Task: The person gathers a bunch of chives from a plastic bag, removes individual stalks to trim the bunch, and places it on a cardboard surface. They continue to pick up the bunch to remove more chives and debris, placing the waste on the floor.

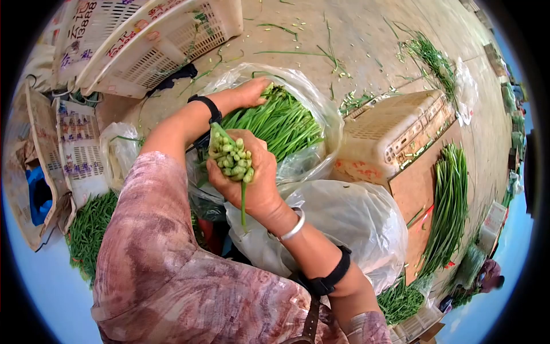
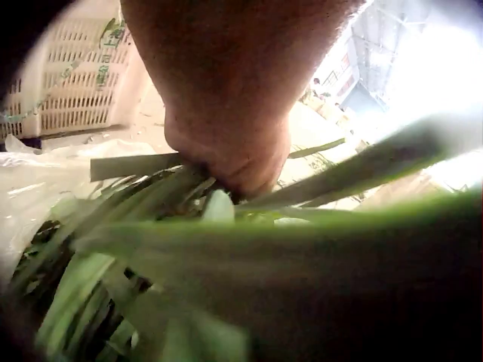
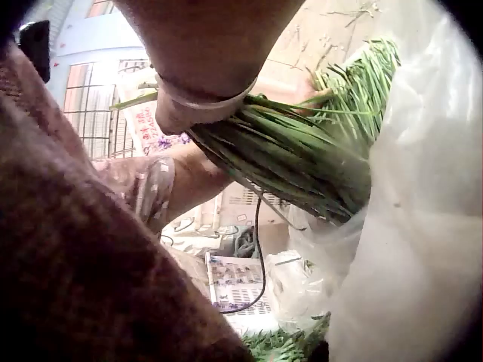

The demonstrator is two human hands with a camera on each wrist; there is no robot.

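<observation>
My right hand [image 1: 255, 172] grips a bunch of chive stalks [image 1: 232, 155], its pale green bud ends facing up at the head camera. One thin stalk hangs below the fist. In the right wrist view the long green stems of this bunch [image 3: 287, 154] trail out of the hand. My left hand [image 1: 250, 93] reaches over to the far end of a heap of chive stalks [image 1: 286, 120] lying in a clear plastic bag [image 1: 329, 123]. Its thumb and fingers are at the stalk ends; their tips are hidden, and I cannot tell whether they pinch any.
White slotted crates [image 1: 154, 57] stand at upper left. An upturned crate [image 1: 395, 129] is right of the bag, near a long bundle of stalks [image 1: 450, 195] on a brown board [image 1: 409, 215]. Another plastic bag [image 1: 355, 218] bulges below my right hand. Stalk scraps litter the floor [image 1: 361, 34].
</observation>
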